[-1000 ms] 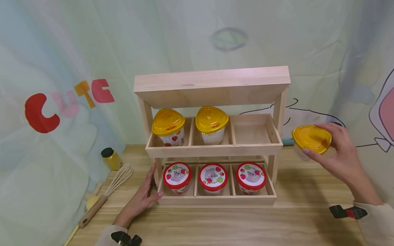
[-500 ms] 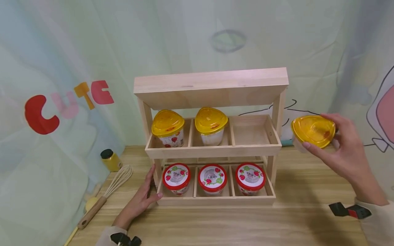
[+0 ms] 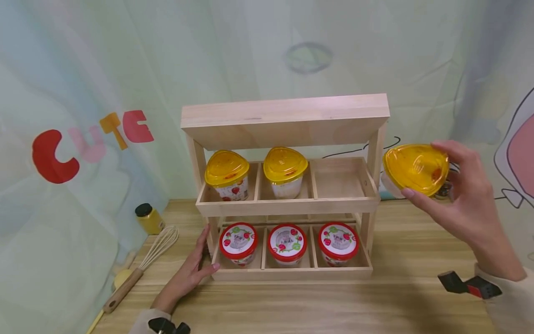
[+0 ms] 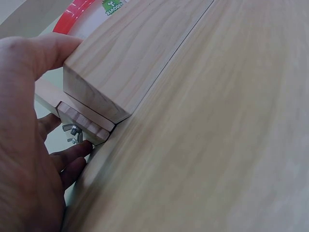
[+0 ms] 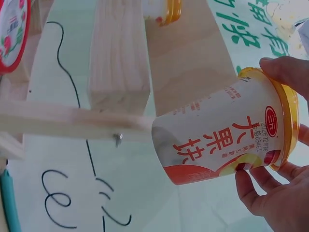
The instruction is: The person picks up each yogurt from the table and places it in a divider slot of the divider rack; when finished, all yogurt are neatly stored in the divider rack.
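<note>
My right hand (image 3: 454, 190) grips a yellow-lidded cup (image 3: 414, 169) by its lid rim, held in the air just right of the wooden rack (image 3: 288, 118), level with its upper shelf. In the right wrist view the cup (image 5: 227, 130) lies tilted, white with red print, fingers (image 5: 285, 72) round the lid. The upper shelf holds two yellow-lidded cups (image 3: 227, 174) (image 3: 285, 170); its right compartment (image 3: 340, 178) is bare. My left hand (image 3: 193, 269) holds the rack's lower left corner (image 4: 91, 96), thumb on the front edge.
The lower shelf carries three red-lidded cups (image 3: 238, 242) (image 3: 287, 242) (image 3: 339, 241). A whisk (image 3: 143, 262) and a small yellow jar (image 3: 146, 218) lie on the wooden table (image 3: 317, 306) to the left. A printed cloth backdrop (image 3: 83, 93) hangs behind.
My right hand has lifted the yellow-lidded cup and brought it left, closer to the rack's upper right post. The left hand has stayed at the rack's corner.
</note>
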### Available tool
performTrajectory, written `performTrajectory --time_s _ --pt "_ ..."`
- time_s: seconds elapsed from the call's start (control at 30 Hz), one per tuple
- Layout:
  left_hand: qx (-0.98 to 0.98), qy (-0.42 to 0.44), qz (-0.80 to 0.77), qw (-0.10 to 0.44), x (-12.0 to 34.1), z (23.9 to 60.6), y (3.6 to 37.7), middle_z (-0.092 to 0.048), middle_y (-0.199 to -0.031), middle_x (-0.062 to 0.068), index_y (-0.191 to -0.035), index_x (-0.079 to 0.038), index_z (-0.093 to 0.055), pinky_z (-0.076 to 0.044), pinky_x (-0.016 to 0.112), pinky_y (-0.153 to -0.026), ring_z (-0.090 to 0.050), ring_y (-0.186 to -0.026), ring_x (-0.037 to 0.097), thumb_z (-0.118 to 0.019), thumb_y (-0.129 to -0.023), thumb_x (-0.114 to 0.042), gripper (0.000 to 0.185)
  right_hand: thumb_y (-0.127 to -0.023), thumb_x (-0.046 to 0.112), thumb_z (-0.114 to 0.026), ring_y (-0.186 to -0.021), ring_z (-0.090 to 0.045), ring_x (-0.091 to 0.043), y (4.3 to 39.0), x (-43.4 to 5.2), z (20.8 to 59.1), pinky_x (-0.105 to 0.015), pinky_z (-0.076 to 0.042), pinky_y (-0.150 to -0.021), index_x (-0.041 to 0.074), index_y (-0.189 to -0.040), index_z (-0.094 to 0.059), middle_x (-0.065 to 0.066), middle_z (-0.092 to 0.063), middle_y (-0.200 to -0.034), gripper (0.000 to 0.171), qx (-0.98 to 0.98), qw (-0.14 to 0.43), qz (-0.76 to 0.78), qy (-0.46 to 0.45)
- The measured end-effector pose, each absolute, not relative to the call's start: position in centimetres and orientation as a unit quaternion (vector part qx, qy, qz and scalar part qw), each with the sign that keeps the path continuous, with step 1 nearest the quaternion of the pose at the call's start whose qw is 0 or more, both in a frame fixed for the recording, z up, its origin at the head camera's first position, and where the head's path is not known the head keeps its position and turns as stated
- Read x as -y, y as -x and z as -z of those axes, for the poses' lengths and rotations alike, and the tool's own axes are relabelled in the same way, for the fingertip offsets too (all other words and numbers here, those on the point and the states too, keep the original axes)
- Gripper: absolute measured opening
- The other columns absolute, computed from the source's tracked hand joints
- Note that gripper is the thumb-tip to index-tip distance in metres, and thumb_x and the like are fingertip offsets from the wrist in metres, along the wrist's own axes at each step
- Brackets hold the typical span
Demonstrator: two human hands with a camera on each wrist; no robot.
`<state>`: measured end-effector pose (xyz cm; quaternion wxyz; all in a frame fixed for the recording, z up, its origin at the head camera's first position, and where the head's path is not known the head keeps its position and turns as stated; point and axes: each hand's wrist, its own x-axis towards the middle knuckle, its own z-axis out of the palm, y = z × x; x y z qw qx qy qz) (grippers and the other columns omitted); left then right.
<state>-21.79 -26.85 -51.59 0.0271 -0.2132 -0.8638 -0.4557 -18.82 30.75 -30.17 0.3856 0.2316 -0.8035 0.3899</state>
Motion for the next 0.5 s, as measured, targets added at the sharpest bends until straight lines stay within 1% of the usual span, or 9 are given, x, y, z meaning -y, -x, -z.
performTrajectory --time_s 0.13,0.27,0.37,0.43,0.5 --pt "0.864 0.216 0.453 0.034 26.9 51.5 21.8 -0.002 -0.176 0.036 -0.175 -0.027 0.003 -0.019 0.088 -0.116 -0.017 -0.157 0.069 -0.071 -0.098 -0.016 0.107 -0.060 -0.025 -0.086 -0.130 -0.054 -0.012 19.2 -29.4 29.4 -0.004 -0.049 -0.101 -0.006 -0.153 -0.048 0.007 -0.051 -0.150 0.102 0.780 0.391 -0.411 -0.262" --pt "0.865 0.218 0.451 0.035 26.9 51.4 21.8 -0.002 -0.176 0.036 -0.175 -0.027 0.003 -0.020 0.087 -0.117 -0.018 -0.157 0.069 -0.071 -0.098 -0.016 0.107 -0.057 -0.028 -0.084 -0.129 -0.055 -0.016 19.7 -28.0 29.3 -0.005 -0.051 -0.099 -0.007 -0.152 -0.048 0.004 -0.052 -0.151 0.104 0.772 0.383 -0.426 -0.275" --pt "0.865 0.222 0.449 0.034 26.9 51.4 21.7 -0.002 -0.176 0.037 -0.175 -0.025 0.003 -0.019 0.087 -0.116 -0.018 -0.156 0.069 -0.070 -0.098 -0.015 0.107 -0.059 -0.025 -0.086 -0.131 -0.054 -0.015 20.0 -27.0 29.5 -0.005 -0.051 -0.100 -0.004 -0.153 -0.048 0.004 -0.050 -0.154 0.104 0.776 0.376 -0.422 -0.279" --pt "0.866 0.221 0.448 0.033 26.9 51.4 21.7 -0.002 -0.176 0.036 -0.175 -0.025 0.004 -0.018 0.087 -0.117 -0.018 -0.157 0.068 -0.070 -0.099 -0.015 0.107 -0.062 -0.022 -0.088 -0.133 -0.054 -0.015 20.3 -26.4 29.7 -0.005 -0.050 -0.101 -0.001 -0.155 -0.048 0.004 -0.048 -0.156 0.103 0.782 0.368 -0.418 -0.281" --pt "0.866 0.221 0.448 0.034 26.8 51.3 21.6 -0.002 -0.176 0.036 -0.175 -0.025 0.004 -0.018 0.087 -0.117 -0.018 -0.157 0.067 -0.070 -0.098 -0.014 0.107 -0.065 -0.017 -0.090 -0.135 -0.052 -0.012 20.7 -25.8 29.7 -0.005 -0.049 -0.102 0.003 -0.156 -0.048 0.001 -0.048 -0.157 0.102 0.789 0.361 -0.411 -0.279"
